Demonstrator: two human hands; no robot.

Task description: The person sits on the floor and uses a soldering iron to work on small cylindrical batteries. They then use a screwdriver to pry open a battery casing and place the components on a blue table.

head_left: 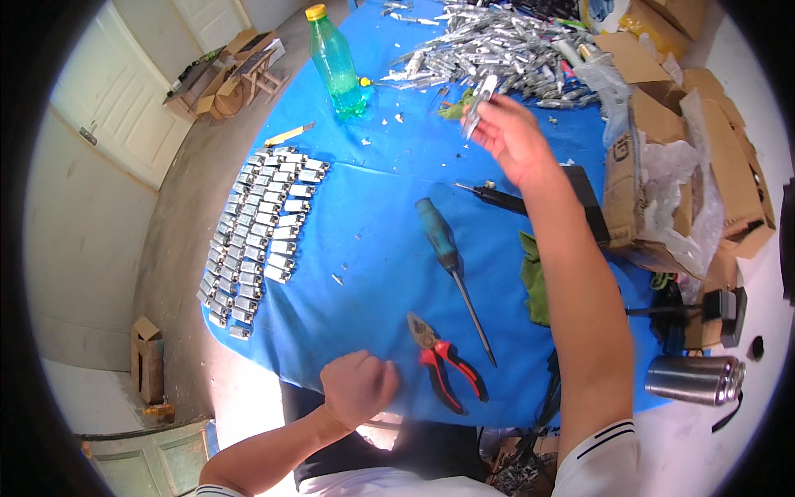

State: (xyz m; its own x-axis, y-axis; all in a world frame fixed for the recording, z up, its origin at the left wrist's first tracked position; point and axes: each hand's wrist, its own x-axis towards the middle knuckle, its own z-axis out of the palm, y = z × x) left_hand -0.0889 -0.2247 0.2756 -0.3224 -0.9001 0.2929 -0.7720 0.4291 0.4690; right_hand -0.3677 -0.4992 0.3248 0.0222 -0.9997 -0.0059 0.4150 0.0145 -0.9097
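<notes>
My right hand (512, 132) is raised above the far part of the table, its fingers closed on a slim silver-and-white part (479, 106). Its exact kind is blurred. Just beyond lies a large heap of similar slim metallic parts (497, 54). My left hand (356, 386) rests as a loose fist at the near table edge, with no object showing in it. Right of that fist lie pliers with red-and-black handles (447, 373) and a screwdriver with a teal handle (437, 234). Small silver rectangular pieces (263, 215) stand in rows on the left.
A blue cloth (364, 215) covers the table. At the back stands a green bottle with a yellow cap (335, 70). A black soldering-iron-like tool (501, 199) and a green rag (534, 282) lie near my right forearm. Cardboard boxes (625, 195) and a steel flask (691, 379) are on the right.
</notes>
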